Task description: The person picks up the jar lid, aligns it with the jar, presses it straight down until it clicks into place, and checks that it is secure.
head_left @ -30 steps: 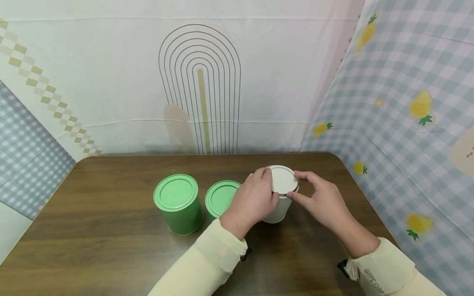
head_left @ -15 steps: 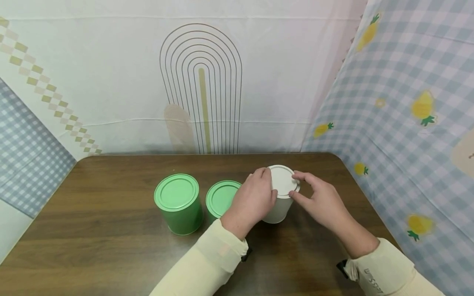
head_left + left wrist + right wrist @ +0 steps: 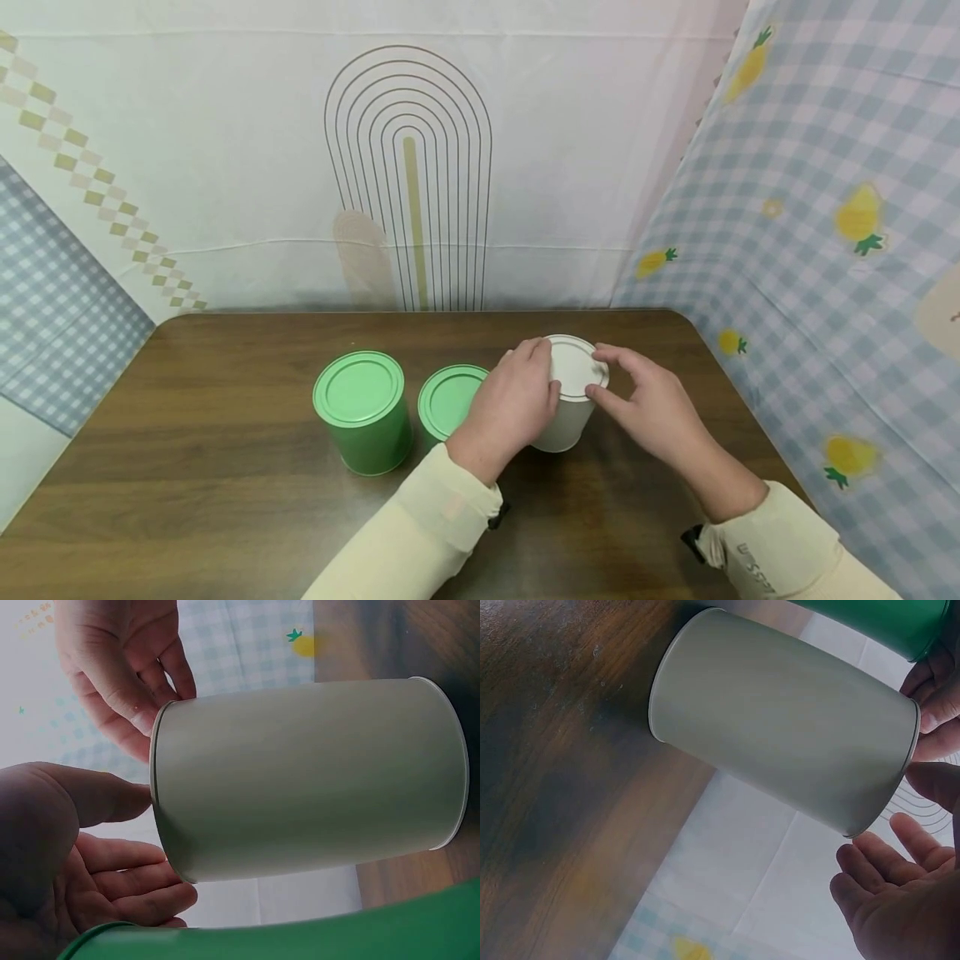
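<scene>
A white can (image 3: 561, 427) stands upright on the brown table, its round white lid (image 3: 576, 367) lying flat on the mouth. My left hand (image 3: 516, 398) holds the lid's left rim, thumb toward me and fingers round the far side. On the opposite rim, my right hand (image 3: 654, 402) has the lid's edge between thumb and forefinger. The left wrist view shows the white can (image 3: 307, 780) from the side, with both hands touching only its lid end. In the right wrist view, the can (image 3: 780, 727) keeps its base on the table.
Left of the white can are two green lidded cans: a smaller one (image 3: 450, 402), partly behind my left hand, and a larger one (image 3: 360, 392). The wooden table (image 3: 225, 467) meets a patterned white cloth at its back edge and a checked cloth (image 3: 795, 275) at right.
The white lid has come down at its near right side, where a dark gap showed between it and the can. It now lies level; both hands have barely moved.
</scene>
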The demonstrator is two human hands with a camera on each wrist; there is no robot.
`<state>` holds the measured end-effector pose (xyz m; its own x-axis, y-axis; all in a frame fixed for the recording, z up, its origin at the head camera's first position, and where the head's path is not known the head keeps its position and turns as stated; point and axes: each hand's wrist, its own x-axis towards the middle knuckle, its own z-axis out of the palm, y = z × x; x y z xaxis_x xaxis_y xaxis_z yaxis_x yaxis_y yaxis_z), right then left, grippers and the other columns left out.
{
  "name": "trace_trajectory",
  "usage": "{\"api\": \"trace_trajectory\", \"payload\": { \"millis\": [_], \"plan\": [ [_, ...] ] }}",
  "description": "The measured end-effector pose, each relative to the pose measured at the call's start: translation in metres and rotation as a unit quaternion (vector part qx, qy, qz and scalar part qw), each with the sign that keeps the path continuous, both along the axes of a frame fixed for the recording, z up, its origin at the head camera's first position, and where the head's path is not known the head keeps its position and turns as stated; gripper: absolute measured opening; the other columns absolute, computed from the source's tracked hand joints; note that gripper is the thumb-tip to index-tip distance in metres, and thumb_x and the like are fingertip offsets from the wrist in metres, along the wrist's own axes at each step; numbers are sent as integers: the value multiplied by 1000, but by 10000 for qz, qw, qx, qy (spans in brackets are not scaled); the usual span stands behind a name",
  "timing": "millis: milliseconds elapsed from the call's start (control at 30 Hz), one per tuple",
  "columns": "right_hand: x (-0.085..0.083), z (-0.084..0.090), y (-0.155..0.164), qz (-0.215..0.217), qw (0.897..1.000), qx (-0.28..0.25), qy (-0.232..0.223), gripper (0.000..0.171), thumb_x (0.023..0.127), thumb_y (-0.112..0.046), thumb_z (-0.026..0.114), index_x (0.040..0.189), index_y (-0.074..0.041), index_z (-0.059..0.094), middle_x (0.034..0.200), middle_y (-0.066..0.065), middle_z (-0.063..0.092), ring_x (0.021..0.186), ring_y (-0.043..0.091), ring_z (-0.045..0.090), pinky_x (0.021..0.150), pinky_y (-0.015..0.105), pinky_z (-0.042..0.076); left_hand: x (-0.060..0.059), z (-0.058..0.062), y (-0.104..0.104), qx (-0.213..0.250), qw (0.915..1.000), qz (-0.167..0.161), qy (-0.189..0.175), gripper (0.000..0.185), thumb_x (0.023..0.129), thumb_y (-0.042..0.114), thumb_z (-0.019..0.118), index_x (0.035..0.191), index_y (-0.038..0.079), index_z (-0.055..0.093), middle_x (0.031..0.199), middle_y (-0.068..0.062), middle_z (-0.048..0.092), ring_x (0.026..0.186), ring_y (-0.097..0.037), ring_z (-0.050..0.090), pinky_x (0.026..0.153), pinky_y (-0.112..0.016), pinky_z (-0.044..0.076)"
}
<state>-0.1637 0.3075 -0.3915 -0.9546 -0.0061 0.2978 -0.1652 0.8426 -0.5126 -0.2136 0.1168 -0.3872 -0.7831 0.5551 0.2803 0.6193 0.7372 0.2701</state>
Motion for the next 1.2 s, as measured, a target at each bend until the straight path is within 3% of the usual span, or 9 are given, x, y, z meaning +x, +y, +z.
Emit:
{"api": "trace_trajectory", "payload": {
  "millis": [367,567,767,867,1067,1200],
  "plan": [
    [-3,5,-2,-232,9986,-36,-470,52,91,-24,75,137,-8,58,137,15,61,127,38,55,99,57,46,1,-2,3,-248,9994,67,215,46,99,28,63,135,-1,58,134,-11,62,121,-23,61,109,-36,44],
    [-4,13,-3,-180,9963,240,-799,53,92,-28,74,138,-7,57,138,15,60,125,37,56,97,56,48,2,-1,4,-537,9980,22,345,44,100,28,62,133,-1,60,133,-12,62,122,-24,60,109,-36,45],
    [-5,12,-4,-128,9952,308,-923,55,94,-32,72,140,-6,55,139,16,59,126,38,56,96,56,49,-1,2,3,-552,9984,-58,-92,46,100,29,60,136,0,58,136,-11,61,125,-23,58,110,-36,43],
    [-3,8,-3,-201,9955,141,-910,55,95,-30,71,141,-8,54,141,16,57,128,38,54,96,56,48,-1,1,0,-424,9987,-139,-245,48,101,30,59,138,1,56,139,-10,59,129,-23,55,112,-36,41],
    [1,3,-5,-176,9978,-2,-644,53,97,-31,68,142,-7,53,143,16,56,132,39,50,99,59,46,-1,0,-7,-335,9989,-227,232,49,98,36,63,134,4,59,129,-6,65,122,-21,59,110,-40,43],
    [4,1,-8,-8,9990,79,-449,54,97,-34,68,139,-4,55,147,15,52,136,38,47,103,60,43,3,2,-15,-320,9988,-226,285,59,96,43,65,140,6,54,136,-6,61,128,-23,55,112,-44,41]
  ]
}}
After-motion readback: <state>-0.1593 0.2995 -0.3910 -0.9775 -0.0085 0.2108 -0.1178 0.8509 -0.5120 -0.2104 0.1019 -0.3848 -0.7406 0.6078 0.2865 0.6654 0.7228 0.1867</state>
